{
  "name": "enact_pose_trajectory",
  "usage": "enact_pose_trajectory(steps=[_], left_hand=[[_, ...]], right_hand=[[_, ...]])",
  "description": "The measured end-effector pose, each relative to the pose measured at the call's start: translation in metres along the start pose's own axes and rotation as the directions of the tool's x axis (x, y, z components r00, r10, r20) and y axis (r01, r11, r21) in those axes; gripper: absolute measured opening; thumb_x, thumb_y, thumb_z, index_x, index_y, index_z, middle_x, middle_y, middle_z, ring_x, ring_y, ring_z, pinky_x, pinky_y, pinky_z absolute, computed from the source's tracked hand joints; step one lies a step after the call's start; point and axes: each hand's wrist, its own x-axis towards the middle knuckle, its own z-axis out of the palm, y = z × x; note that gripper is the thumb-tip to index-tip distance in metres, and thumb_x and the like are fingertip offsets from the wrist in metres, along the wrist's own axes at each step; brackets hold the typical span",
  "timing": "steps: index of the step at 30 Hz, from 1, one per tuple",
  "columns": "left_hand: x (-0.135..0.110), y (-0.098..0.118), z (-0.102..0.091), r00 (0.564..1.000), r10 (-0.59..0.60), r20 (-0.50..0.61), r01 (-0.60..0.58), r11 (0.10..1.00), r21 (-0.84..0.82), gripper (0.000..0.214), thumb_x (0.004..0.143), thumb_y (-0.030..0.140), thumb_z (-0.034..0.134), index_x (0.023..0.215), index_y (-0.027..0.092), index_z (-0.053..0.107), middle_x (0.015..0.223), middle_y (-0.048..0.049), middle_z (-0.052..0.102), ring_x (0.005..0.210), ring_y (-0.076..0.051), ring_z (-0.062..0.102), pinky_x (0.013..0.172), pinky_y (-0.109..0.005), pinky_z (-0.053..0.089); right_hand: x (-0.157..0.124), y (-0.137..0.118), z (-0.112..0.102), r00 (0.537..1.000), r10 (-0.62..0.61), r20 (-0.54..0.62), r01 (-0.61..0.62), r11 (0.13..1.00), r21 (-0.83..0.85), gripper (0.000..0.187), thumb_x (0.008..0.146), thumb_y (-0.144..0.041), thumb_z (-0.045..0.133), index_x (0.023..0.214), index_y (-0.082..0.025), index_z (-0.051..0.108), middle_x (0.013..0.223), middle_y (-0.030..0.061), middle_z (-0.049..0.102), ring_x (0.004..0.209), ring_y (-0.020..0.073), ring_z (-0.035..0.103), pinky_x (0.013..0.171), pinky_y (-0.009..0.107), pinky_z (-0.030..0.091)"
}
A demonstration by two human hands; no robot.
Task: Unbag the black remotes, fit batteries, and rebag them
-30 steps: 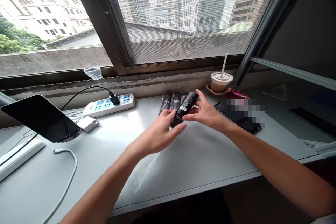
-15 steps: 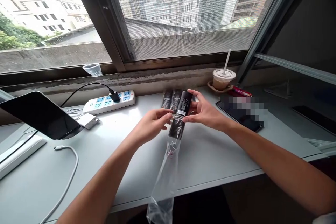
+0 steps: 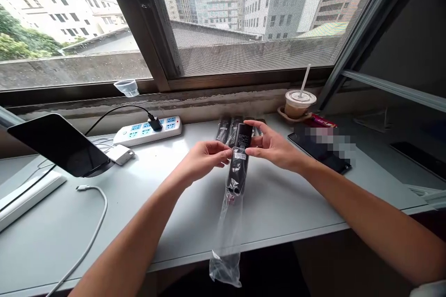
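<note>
Above the grey desk [image 3: 167, 213] both hands grip a long black remote-like object [image 3: 239, 163] with a white label. My left hand [image 3: 204, 160] pinches its left side at mid-length. My right hand [image 3: 272, 146] is closed round its upper end. A clear plastic sleeve [image 3: 228, 236] hangs from the object's lower end, past the desk's front edge. Several more black wrapped objects [image 3: 227, 128] lie on the desk just behind my hands.
A white power strip [image 3: 146, 131] with a black plug sits at the back left, by a white charger [image 3: 120, 154], a dark tablet [image 3: 59, 145] and a white cable [image 3: 94, 222]. An iced drink with straw [image 3: 299, 103] and a phone [image 3: 318, 148] lie right.
The black object has swung from slanting to nearly upright. The clear sleeve now hangs down from its lower end, slid further off than half a second ago. My left hand moved to its side.
</note>
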Motion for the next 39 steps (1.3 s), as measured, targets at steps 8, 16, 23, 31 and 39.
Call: enact_pose_trajectory(steps=[8,16,23,31,39], left_hand=[[-0.001,0.003,0.013,0.992,0.062,-0.112,-0.064,0.998,-0.018,0.039,0.084,0.054,0.081,0.093,0.017,0.075,0.090,-0.0068,0.075,0.088,-0.021,0.071,0.076,-0.034,0.059],[0.004,-0.005,0.022,0.958,0.229,-0.170,-0.237,0.971,-0.028,0.033,0.090,0.049,0.077,0.095,0.017,0.073,0.086,-0.0036,0.072,0.081,-0.016,0.066,0.082,-0.035,0.059],[0.005,-0.006,0.022,0.961,0.216,-0.174,-0.251,0.944,-0.212,0.042,0.085,0.047,0.085,0.113,0.018,0.071,0.097,-0.0044,0.073,0.089,-0.017,0.068,0.088,-0.036,0.059],[0.004,-0.008,0.022,0.996,0.007,0.089,0.010,0.982,-0.188,0.045,0.086,0.057,0.081,0.102,0.015,0.079,0.106,-0.0109,0.075,0.098,-0.022,0.069,0.087,-0.035,0.054],[0.005,-0.009,0.022,0.998,0.062,0.006,-0.057,0.947,-0.315,0.040,0.086,0.053,0.082,0.101,0.016,0.080,0.099,-0.0093,0.078,0.089,-0.020,0.070,0.086,-0.035,0.055]], right_hand=[[-0.001,-0.003,0.005,0.999,0.019,-0.036,-0.026,0.979,-0.204,0.028,0.095,-0.040,0.075,0.116,-0.020,0.073,0.103,0.0061,0.078,0.098,0.0218,0.070,0.089,0.037,0.051],[-0.004,-0.006,0.008,0.994,0.109,0.015,-0.093,0.901,-0.423,0.035,0.098,-0.049,0.067,0.115,-0.019,0.075,0.105,0.0051,0.072,0.096,0.0210,0.062,0.087,0.035,0.046],[-0.005,-0.007,0.007,0.995,0.096,0.035,-0.080,0.941,-0.328,0.029,0.096,-0.048,0.072,0.094,-0.020,0.064,0.092,0.0020,0.064,0.079,0.0169,0.056,0.070,0.031,0.045],[-0.002,-0.004,0.006,1.000,0.003,-0.022,-0.006,0.994,-0.107,0.052,0.079,-0.043,0.092,0.085,-0.024,0.044,0.091,0.0006,0.066,0.076,0.0153,0.060,0.059,0.027,0.052],[-0.005,-0.009,0.007,0.971,0.237,0.011,-0.236,0.970,-0.049,0.051,0.091,-0.054,0.079,0.130,-0.023,0.070,0.110,0.0092,0.078,0.089,0.0222,0.078,0.066,0.030,0.065]])
